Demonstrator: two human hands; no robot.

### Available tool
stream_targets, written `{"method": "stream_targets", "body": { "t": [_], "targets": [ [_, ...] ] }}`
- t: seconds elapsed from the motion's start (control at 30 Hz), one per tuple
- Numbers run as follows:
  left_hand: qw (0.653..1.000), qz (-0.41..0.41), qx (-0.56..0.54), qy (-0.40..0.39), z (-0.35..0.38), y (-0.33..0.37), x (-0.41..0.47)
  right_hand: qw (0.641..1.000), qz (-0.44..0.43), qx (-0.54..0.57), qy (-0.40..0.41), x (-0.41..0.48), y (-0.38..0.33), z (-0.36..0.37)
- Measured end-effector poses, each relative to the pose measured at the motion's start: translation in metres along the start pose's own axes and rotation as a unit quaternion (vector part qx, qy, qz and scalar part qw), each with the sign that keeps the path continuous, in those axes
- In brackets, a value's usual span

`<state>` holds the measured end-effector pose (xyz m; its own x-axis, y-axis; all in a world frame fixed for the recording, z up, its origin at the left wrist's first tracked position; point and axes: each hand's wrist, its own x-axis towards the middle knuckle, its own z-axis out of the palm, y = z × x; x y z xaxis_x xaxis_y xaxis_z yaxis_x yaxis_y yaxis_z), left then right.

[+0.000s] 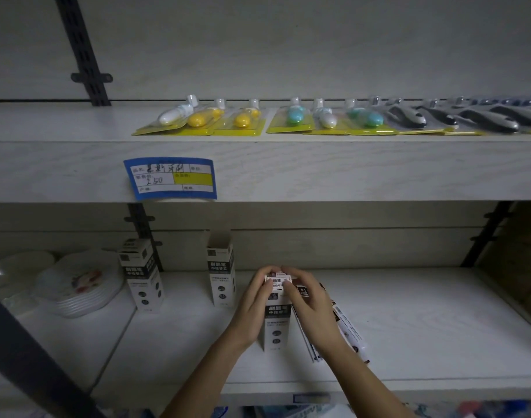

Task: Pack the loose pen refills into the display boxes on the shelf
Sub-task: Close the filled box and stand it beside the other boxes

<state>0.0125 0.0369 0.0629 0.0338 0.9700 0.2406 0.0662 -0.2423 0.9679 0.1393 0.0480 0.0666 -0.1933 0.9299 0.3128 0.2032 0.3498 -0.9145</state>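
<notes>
- Both forearms are seen entering from the near edge and meeting over the middle of the lower shelf (423, 327).
- The left hand (252, 306) and right hand (309, 300) are curled round the top of an upright display box (276, 324). Fingers are wrapped over its far side and thumbs are set on the closed top flap, so it is gripped from both sides.
- The display box, printed black and white, is stood on the lower shelf, toward its near edge.
- Just right of it, partly hidden under the right wrist, a heap of black-and-white packs (347, 327) is laid flat and fanned toward the near right. Whether these are loose refills or flattened boxes cannot be told.
- Bare board is left to the right of the packs as far as a dark bracket (484, 236).
- Farther back and left, an open box (221, 276) is stood with its top flaps raised, with a gap between it and the left hand.
- A closed box (143, 279) is stood further left, in front of a slotted upright (143, 230).
- A stack of plates (83, 285) is set just beside the closed box, at the far left.
- Headroom is limited by the thick front edge of the upper shelf (318, 170), where a blue price label (170, 178) is stuck.
- Overlapping toothbrush blister packs (243, 119) are rowed along the upper shelf from its middle to the right edge, white, yellow and teal, then dark.
- A dark bar (32, 357) is seen slanting across the near left corner.
- Both shelves are pale wood-grain, the back wall is pale, and the light is dim.
</notes>
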Motion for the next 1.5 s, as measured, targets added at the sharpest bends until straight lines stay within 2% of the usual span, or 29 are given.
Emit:
{"method": "stream_targets", "body": {
  "t": [0.2, 0.5, 0.7, 0.8, 1.0, 1.17, 1.37, 1.5],
  "targets": [
    [1.0, -0.003, -0.006, -0.01, -0.003, -0.001, 0.0, 1.0, 0.004, 0.018, -0.004, -0.002, 0.004, 0.003],
    [0.999, -0.052, 0.002, -0.002, -0.02, 0.001, -0.005, 0.99, 0.022, -0.041, -0.134, 0.003, 0.009, -0.017],
    [0.988, -0.056, 0.059, 0.134, -0.073, -0.01, -0.034, 0.99, 0.017, -0.03, -0.136, 0.006, -0.003, 0.001],
    [0.98, -0.058, 0.088, 0.167, -0.106, -0.014, -0.048, 0.99, 0.01, -0.004, -0.142, 0.002, -0.016, 0.03],
    [0.974, -0.069, 0.127, 0.176, -0.171, -0.017, -0.064, 0.991, 0.015, 0.017, -0.135, 0.006, -0.04, 0.091],
    [0.969, -0.06, 0.165, 0.173, -0.212, -0.018, -0.064, 0.992, 0.027, -0.012, -0.119, 0.015, -0.054, 0.13],
    [0.953, -0.033, 0.25, 0.169, -0.222, -0.019, -0.062, 0.992, 0.027, -0.046, -0.111, 0.029, -0.064, 0.155],
    [0.945, -0.033, 0.26, 0.194, -0.224, -0.016, -0.063, 0.991, 0.032, -0.076, -0.104, 0.047, -0.065, 0.165]
  ]
}}
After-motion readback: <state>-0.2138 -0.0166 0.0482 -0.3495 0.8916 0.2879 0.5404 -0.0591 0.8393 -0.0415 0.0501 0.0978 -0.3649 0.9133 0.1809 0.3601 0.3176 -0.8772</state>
